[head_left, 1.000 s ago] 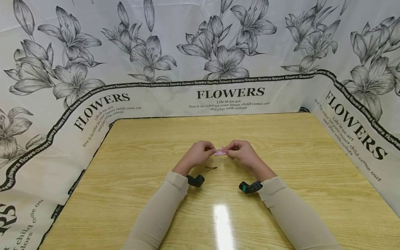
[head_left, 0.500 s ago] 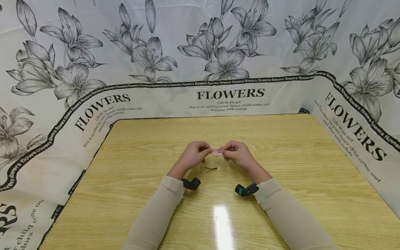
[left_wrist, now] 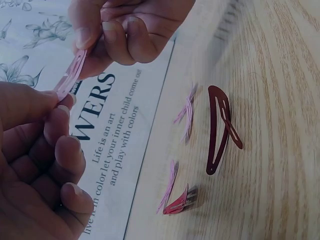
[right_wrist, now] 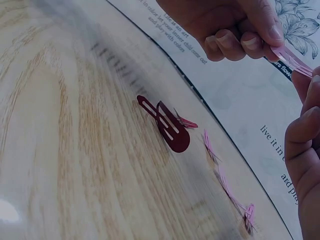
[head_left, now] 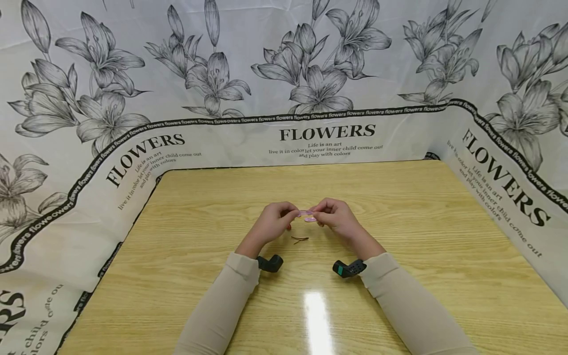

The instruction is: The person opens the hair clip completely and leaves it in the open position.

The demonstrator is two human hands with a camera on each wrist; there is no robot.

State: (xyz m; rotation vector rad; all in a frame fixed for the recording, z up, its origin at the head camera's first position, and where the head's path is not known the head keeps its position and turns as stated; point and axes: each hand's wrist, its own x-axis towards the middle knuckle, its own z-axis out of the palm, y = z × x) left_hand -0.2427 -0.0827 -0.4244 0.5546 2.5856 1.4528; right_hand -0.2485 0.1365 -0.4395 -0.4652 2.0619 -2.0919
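Between both hands is a pink snap hair clip (left_wrist: 71, 75), pinched at one end by my left hand (head_left: 272, 220) and at the other by my right hand (head_left: 339, 219). It is held above the table, with its long side running from hand to hand. Below it in the head view lies another pink hair clip (head_left: 309, 220). A larger dark red hair clip (left_wrist: 218, 130) rests nearer me, its inner tongue bent out from the frame. Beside it the wrist views show a smaller red clip (right_wrist: 187, 122) and several thin pink clips (left_wrist: 188, 112).
The wooden table (head_left: 213, 197) carries a bright light reflection near its front. White cloth (head_left: 239, 143) printed with flowers and lettering borders its back and sides. Black wrist cameras (head_left: 270, 264) sit at both cuffs.
Both hands have shifted slightly left and drawn a little apart. The clip between them now shows apart from the pink clip on the table. Over the last half second they barely move.
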